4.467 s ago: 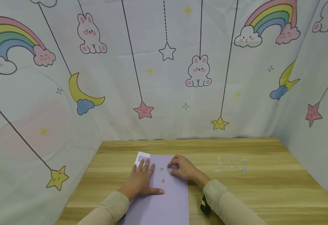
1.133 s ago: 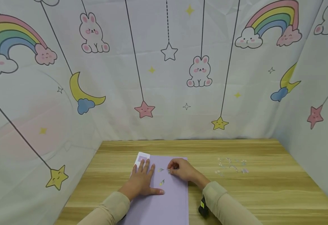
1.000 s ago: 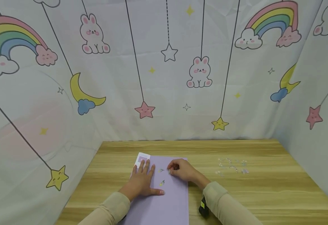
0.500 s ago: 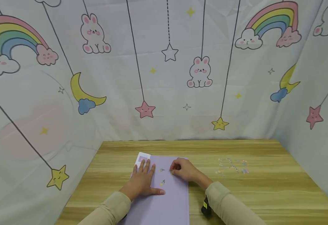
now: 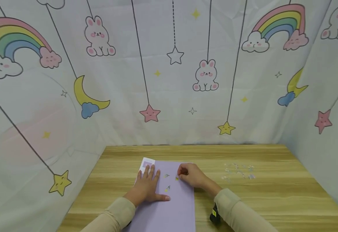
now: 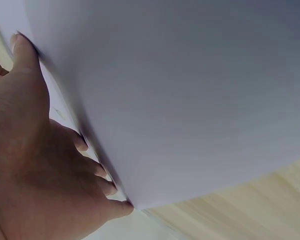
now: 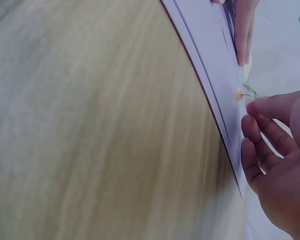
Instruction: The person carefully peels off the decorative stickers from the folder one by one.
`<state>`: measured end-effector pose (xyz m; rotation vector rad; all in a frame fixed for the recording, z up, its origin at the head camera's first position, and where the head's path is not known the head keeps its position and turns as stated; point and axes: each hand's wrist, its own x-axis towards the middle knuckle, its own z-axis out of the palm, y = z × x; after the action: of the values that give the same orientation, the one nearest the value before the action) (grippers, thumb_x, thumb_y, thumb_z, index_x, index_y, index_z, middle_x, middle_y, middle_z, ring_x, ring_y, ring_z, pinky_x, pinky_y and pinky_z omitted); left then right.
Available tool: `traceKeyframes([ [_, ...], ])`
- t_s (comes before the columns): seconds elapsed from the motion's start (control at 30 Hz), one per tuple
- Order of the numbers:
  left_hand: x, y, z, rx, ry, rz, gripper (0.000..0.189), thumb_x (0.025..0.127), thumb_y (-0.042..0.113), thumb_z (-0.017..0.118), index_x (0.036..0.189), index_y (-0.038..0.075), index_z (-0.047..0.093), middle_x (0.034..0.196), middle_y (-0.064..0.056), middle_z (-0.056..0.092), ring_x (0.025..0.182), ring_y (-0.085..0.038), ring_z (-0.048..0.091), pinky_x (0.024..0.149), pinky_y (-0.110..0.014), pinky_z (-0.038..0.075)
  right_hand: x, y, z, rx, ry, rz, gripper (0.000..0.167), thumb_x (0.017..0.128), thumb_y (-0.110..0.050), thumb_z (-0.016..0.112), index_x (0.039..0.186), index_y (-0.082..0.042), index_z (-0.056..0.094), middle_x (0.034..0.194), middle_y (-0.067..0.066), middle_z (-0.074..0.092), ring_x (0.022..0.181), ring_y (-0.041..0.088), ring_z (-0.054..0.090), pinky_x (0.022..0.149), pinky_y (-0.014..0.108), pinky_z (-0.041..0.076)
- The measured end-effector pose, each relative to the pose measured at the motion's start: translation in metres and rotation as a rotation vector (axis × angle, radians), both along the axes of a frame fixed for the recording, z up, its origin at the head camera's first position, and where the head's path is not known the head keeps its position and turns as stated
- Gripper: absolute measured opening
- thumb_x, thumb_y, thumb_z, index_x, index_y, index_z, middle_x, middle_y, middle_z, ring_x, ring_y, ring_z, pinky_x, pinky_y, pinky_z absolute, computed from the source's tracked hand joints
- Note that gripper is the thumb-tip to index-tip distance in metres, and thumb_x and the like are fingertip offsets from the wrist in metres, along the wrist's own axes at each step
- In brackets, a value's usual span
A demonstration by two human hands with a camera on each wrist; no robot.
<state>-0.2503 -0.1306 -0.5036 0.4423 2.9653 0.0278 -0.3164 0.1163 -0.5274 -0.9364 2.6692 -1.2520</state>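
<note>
A lavender sheet [image 5: 174, 209] lies lengthwise before me, its right edge layered in the right wrist view. My left hand [image 5: 145, 189] rests spread on its left part, fingers straight, thumb pointing right. Two small yellow flower stickers, an upper one [image 5: 167, 176] and a lower one [image 5: 167, 188], lie on the sheet between my hands. Near the sheet's upper right, my right hand [image 5: 192, 175] pinches another flower sticker [image 7: 239, 95] with a yellow bloom and green leaf between thumb and forefinger, close over the surface. The other right fingers are loosely curled.
Several small pale, clear-backed stickers [image 5: 238, 170] lie scattered on the wooden table [image 5: 273, 199] to the right. A white card [image 5: 148, 160] with a lavender square shows beyond my left fingertips. Beside the right sleeve is a black object [image 5: 215, 216]. A printed curtain [image 5: 186, 129] encloses the table.
My right hand has shifted slightly right with the pinched sticker, whose yellow bloom now shows below the fingertips. My left hand has kept its place on the sheet.
</note>
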Motion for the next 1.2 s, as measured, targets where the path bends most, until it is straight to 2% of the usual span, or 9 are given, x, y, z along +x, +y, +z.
traceKeyframes([
  [0.3,0.000,0.001,-0.001,-0.015,0.014,-0.003,0.129,0.075,0.093,0.064,0.165,0.003,0.035,0.172,-0.027,0.021,0.160,-0.045,0.016,0.124,-0.066,0.020,0.006,0.009,0.013,-0.048,0.032,-0.034,0.013,0.097,-0.001,0.072,0.092,-0.013,0.070,0.085,-0.007,0.068,0.080,0.009,0.062,0.072,0.028,0.053],
  [0.53,0.002,0.001,0.004,-0.015,0.013,0.002,0.129,0.076,0.092,0.065,0.164,0.003,0.035,0.172,-0.028,0.021,0.160,-0.046,0.016,0.125,-0.066,0.019,0.012,0.028,0.025,-0.027,0.038,-0.070,0.010,0.099,-0.004,0.072,0.094,-0.013,0.071,0.087,-0.008,0.068,0.082,0.011,0.063,0.074,0.029,0.055],
  [0.83,0.003,0.002,0.005,-0.002,0.012,-0.008,0.127,0.077,0.089,0.067,0.164,0.002,0.035,0.171,-0.028,0.021,0.160,-0.047,0.016,0.124,-0.067,0.018,0.013,0.076,0.030,-0.016,0.061,-0.154,0.010,0.101,-0.008,0.073,0.095,-0.017,0.072,0.087,-0.009,0.068,0.083,0.010,0.063,0.073,0.029,0.055],
  [1.03,0.003,0.001,0.005,-0.005,0.012,-0.003,0.127,0.077,0.089,0.067,0.164,0.002,0.035,0.172,-0.028,0.021,0.160,-0.046,0.016,0.124,-0.067,0.019,0.014,0.109,0.036,0.023,0.098,-0.221,0.005,0.101,-0.012,0.074,0.096,-0.012,0.073,0.089,-0.008,0.069,0.083,0.011,0.064,0.074,0.029,0.055],
  [1.2,0.001,0.001,0.002,0.000,0.004,-0.006,0.128,0.077,0.090,0.066,0.165,0.003,0.034,0.172,-0.027,0.020,0.160,-0.046,0.016,0.124,-0.066,0.019,0.015,0.135,0.036,0.065,0.150,-0.231,0.006,0.102,-0.013,0.074,0.098,-0.009,0.073,0.090,-0.003,0.072,0.081,0.009,0.064,0.073,0.029,0.055],
])
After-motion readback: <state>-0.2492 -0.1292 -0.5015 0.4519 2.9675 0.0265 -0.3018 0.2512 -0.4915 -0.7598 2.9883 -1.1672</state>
